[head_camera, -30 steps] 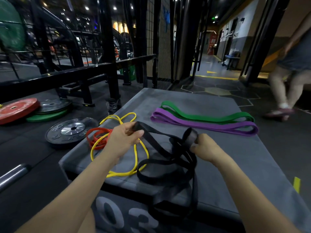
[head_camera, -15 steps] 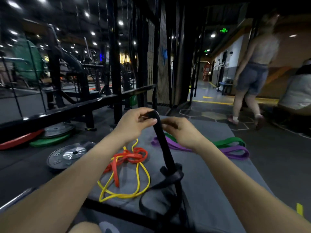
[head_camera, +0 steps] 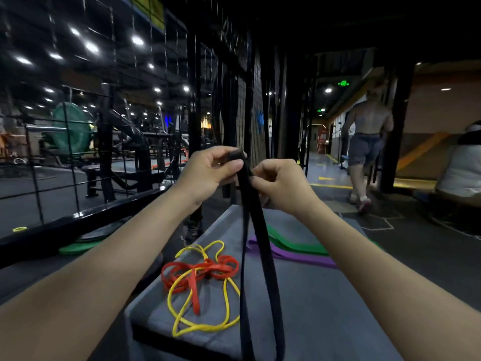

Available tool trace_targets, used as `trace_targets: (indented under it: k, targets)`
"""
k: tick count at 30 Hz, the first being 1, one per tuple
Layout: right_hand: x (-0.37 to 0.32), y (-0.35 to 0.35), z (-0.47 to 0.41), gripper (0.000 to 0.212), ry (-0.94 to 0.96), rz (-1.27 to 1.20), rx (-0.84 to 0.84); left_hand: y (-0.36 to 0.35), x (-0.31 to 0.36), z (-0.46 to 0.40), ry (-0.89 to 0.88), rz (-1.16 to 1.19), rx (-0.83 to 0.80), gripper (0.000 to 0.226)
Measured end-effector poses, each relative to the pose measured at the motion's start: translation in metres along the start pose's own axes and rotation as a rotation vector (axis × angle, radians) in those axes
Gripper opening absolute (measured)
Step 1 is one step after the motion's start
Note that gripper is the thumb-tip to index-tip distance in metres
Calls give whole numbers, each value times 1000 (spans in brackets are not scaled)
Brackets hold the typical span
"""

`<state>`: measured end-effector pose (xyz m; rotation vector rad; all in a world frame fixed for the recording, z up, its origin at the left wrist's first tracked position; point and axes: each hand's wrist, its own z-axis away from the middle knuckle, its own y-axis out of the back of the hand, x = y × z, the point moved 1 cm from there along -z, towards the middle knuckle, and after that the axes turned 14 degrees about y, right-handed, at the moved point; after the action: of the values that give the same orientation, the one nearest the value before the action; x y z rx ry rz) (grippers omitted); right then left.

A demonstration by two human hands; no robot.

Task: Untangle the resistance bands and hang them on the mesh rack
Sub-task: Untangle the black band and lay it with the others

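A black resistance band [head_camera: 260,256] hangs straight down from both hands, held up in front of me. My left hand [head_camera: 208,173] pinches its top end. Just right of it, my right hand [head_camera: 281,183] grips the band a little lower. Below, on the grey padded box [head_camera: 325,308], a yellow band [head_camera: 203,327] and a red band [head_camera: 197,272] lie tangled together. A purple band [head_camera: 299,256] and a green band [head_camera: 294,243] lie side by side further back. The black mesh rack [head_camera: 250,113] rises behind the hands.
Weight plates [head_camera: 78,247] lie on the floor at left behind a black steel rail [head_camera: 78,220]. A person [head_camera: 367,152] walks away down the corridor at right. Another person in white [head_camera: 460,162] is at the far right edge.
Both hands have lifted the black band higher toward the mesh rack, and it now hangs straight without the bunched loops. My view has tilted up. The walking person has moved further away.
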<state>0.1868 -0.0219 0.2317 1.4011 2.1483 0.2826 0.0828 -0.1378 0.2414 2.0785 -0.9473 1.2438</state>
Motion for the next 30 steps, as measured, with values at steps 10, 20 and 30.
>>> trace_targets:
  k: [10,20,30]
  targets:
    - [-29,21,-22,12,48,-87,78,2,49,-13,-112,-167,47,22]
    - [-33,27,-29,7,-47,-368,71,-7,67,-22,-76,-135,0,24]
    - [-27,25,-29,7,-49,-385,168,-10,66,-26,-27,0,41,23]
